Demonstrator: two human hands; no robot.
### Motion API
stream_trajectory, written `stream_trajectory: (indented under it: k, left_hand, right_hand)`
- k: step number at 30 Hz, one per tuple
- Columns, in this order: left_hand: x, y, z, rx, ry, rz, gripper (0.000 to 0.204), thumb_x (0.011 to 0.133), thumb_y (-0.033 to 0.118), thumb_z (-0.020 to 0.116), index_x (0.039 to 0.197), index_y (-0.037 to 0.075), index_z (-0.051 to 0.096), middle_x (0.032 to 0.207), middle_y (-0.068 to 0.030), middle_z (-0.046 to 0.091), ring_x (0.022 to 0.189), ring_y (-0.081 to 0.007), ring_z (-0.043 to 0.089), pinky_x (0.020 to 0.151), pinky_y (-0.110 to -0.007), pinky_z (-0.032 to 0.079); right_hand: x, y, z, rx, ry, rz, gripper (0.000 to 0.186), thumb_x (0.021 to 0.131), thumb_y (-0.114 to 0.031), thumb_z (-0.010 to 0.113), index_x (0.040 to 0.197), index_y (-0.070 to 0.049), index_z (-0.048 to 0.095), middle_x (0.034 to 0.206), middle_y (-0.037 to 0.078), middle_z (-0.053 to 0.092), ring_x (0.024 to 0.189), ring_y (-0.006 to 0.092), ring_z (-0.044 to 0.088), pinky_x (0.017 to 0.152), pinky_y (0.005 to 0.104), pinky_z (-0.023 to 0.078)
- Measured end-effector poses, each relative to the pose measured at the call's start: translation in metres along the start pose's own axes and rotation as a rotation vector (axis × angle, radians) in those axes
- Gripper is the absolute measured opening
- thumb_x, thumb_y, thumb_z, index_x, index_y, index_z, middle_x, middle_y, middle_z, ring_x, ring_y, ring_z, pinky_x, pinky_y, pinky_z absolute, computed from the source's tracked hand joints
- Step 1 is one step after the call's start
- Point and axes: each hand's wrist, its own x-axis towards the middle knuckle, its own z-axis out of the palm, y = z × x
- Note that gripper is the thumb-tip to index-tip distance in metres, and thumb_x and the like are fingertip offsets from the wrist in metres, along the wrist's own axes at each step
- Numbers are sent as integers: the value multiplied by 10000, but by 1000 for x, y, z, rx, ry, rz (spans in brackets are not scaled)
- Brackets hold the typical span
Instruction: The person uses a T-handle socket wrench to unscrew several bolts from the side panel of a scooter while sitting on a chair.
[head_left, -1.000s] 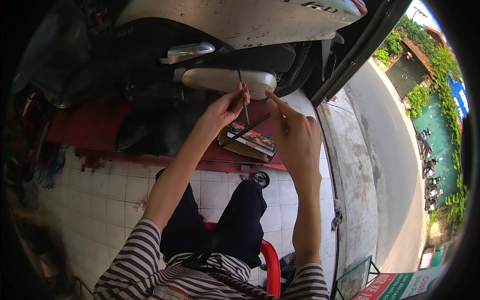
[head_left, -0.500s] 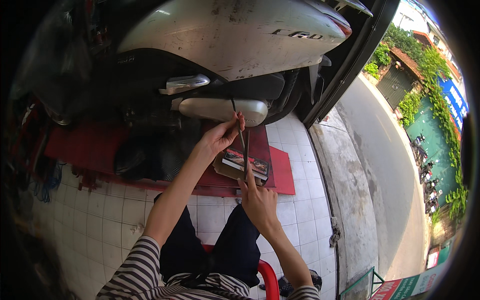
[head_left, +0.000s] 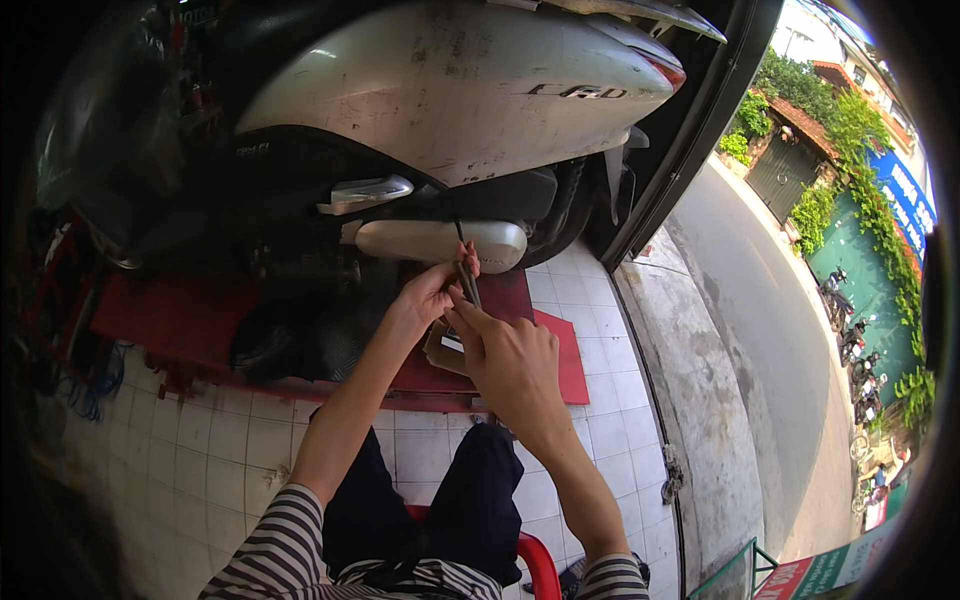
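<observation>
In front of the silver scooter, my left hand pinches a thin dark strip. One end of the strip sticks up past my fingertips, against the scooter's rounded silver cover. My right hand has closed in just below, its fingers bent round a second slim dark piece that lies alongside the strip. Where the two pieces meet, fingers partly hide them, and their exact kind is not clear. Under my hands a small open cardboard box rests on the red platform, mostly covered by my right hand.
A black bag-like bundle lies on the platform to the left. A silver footpeg juts from the scooter. Part of a red chair shows beside my legs. White floor tiles run to a door frame, with a street outside.
My right hand has moved up and left, bringing its slim piece against the strip in my left hand. It now covers much of the box. The view has shifted slightly.
</observation>
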Motion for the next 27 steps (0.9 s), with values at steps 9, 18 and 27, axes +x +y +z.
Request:
stream_trajectory:
  k: [9, 18, 27]
  left_hand:
    - [8, -2, -2, -45, 105, -16, 134, 988, 83, 579, 1028, -34, 630, 939, -107, 617, 884, -216, 644, 834, -391, 623]
    - [-1, -2, -8, -51, 150, -20, 136, 992, 72, 569, 1037, -45, 620, 977, -135, 619, 927, -236, 657, 842, -408, 634]
    - [2, 1, -7, -26, 147, -13, 120, 982, 47, 577, 1027, -55, 621, 979, -142, 612, 951, -240, 658, 872, -399, 633]
  right_hand:
    - [-13, 55, -2, -70, 249, 135, 254, 954, -191, 622, 1184, -201, 727, 469, 95, 520, 377, 254, 476, 421, 363, 342]
    - [-64, 72, 53, -188, 92, 157, 439, 990, -163, 562, 1424, -114, 518, 472, 91, 520, 371, 251, 509, 421, 375, 388]
    - [-67, 40, 83, -71, -68, 30, 354, 961, -187, 585, 1303, -92, 590, 649, 129, 651, 522, 330, 632, 474, 433, 466]
